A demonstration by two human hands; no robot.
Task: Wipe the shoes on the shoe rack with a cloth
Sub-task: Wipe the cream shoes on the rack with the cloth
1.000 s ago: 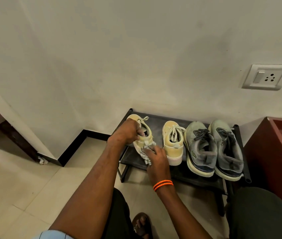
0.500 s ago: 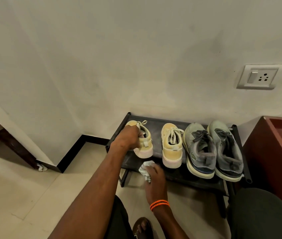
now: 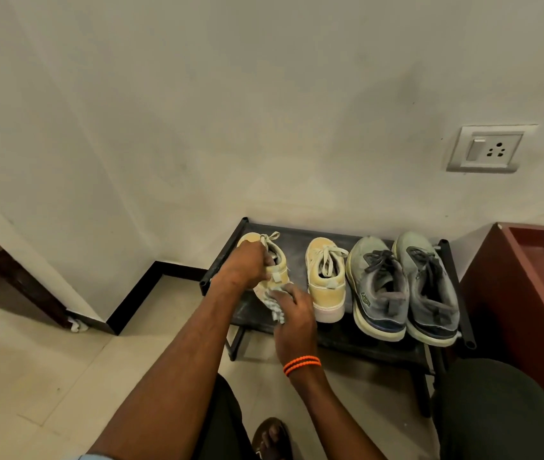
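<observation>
A low black shoe rack (image 3: 297,239) stands against the wall with two yellow sneakers and two grey running shoes on it. My left hand (image 3: 247,265) grips the leftmost yellow sneaker (image 3: 279,257) at its opening and tilts it up off the shelf. My right hand (image 3: 292,313) holds a crumpled pale cloth (image 3: 274,303) against that sneaker's heel and sole edge. The second yellow sneaker (image 3: 327,283) sits upright beside it. To its right stand the two grey running shoes (image 3: 377,287) (image 3: 430,287).
A red-brown wooden cabinet (image 3: 509,293) stands right of the rack. A wall socket (image 3: 490,149) is above it. My knees in dark trousers (image 3: 496,410) and a sandalled foot (image 3: 272,438) are close in front. Tiled floor (image 3: 48,376) lies to the left.
My right hand has come back up with the cloth from the rack's front edge to the held sneaker's heel. My left hand has lifted and tilted that sneaker again.
</observation>
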